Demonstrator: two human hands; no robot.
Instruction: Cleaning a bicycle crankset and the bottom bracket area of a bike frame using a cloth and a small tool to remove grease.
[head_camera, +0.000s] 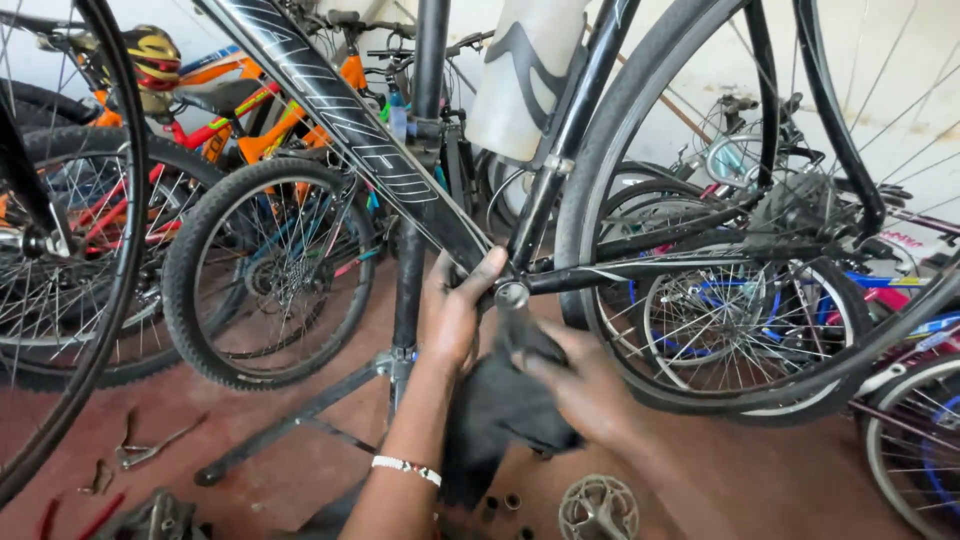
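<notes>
Bike-crowded workshop; black frame's down tube (350, 130) slanting down-right toward both hands (520, 345).

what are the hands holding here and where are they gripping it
The right hand holds a dark rag bunched at its upper end, against the bottom bracket shell. The left hand grips the black bike frame just beside that shell.
</notes>
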